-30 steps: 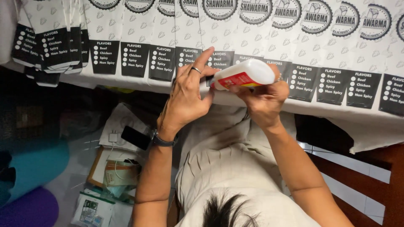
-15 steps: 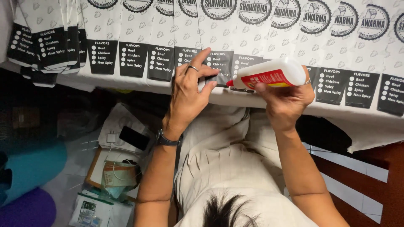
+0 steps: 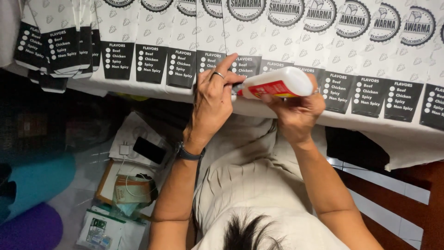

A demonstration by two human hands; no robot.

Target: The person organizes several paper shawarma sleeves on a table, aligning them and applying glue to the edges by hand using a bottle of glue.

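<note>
My right hand (image 3: 296, 111) holds a white glue bottle (image 3: 280, 82) with a red label, lying sideways with its tip pointing left. My left hand (image 3: 213, 95), with a ring and a dark wristwatch, pinches the bottle's red tip (image 3: 239, 90) between thumb and fingers, its forefinger pointing up. Both hands are raised just in front of a row of white paper bags (image 3: 152, 55) with black printed panels, laid overlapping on a white table (image 3: 259, 109).
A stack of the same bags (image 3: 55, 44) hangs over the table's left end. On the floor below lie a black phone (image 3: 149, 150), a charger with cable (image 3: 125, 149), papers and a box (image 3: 132, 190). Teal and purple shapes (image 3: 32, 203) sit at the left. A wooden frame (image 3: 393, 194) is at the right.
The bottle moved right, away from my left hand, half a second ago, then came back left. My left fingers are on its red tip again.
</note>
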